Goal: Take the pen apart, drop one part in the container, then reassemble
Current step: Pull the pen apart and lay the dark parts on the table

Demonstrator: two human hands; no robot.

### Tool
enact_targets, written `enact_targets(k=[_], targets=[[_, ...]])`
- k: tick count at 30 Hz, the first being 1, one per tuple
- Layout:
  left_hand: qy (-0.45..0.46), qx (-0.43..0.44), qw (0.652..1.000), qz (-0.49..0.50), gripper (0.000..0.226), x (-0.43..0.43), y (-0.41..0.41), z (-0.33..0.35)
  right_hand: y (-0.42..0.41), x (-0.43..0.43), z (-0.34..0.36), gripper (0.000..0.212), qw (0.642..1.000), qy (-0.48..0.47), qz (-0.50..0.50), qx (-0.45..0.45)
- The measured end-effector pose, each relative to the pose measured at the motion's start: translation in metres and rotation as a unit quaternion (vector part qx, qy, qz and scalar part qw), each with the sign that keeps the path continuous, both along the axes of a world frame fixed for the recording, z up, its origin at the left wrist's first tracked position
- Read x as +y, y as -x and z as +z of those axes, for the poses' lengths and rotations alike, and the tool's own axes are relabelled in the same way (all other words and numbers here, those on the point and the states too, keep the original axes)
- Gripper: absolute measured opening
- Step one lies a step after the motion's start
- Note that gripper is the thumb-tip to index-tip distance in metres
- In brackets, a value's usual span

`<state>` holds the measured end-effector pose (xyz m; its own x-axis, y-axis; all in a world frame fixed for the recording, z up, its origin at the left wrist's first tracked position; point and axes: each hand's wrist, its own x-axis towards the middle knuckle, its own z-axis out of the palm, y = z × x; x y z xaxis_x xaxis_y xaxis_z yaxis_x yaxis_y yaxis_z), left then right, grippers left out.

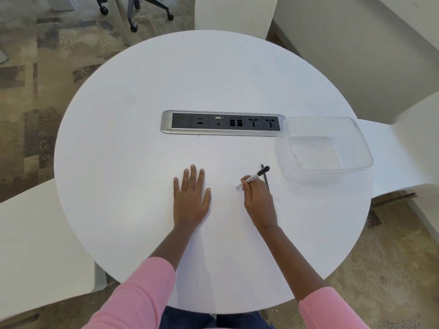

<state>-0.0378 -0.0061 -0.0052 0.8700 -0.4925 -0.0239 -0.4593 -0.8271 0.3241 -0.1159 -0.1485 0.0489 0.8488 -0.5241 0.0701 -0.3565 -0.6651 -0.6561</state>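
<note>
Pen [257, 174] pinched in R hand [259, 201]; L hand [191, 197] flat on table [133, 162].

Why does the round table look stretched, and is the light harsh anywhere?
Head view: the wide-angle lens bulges the table and bends the room's edges; light is soft and even, leaving only faint shadows by the left hand and right hand; the clear container almost fades into the white top; the pen looks sharp.

no legible txt, labels, nos; none readable
</note>
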Motion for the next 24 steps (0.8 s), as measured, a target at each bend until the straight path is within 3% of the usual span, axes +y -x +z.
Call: enact_targets(k=[14,24], targets=[[-0.001,0.0,1.0,0.0,0.054,-0.001,0.0,0.001,-0.025,-0.012,0.054,0.022,0.991,-0.083,-0.053,-0.096],[0.005,-0.005,1.0,0.001,0.054,-0.002,0.0,0.003,-0.037,-0.016,0.059,0.027,0.988,-0.115,-0.053,-0.084]])
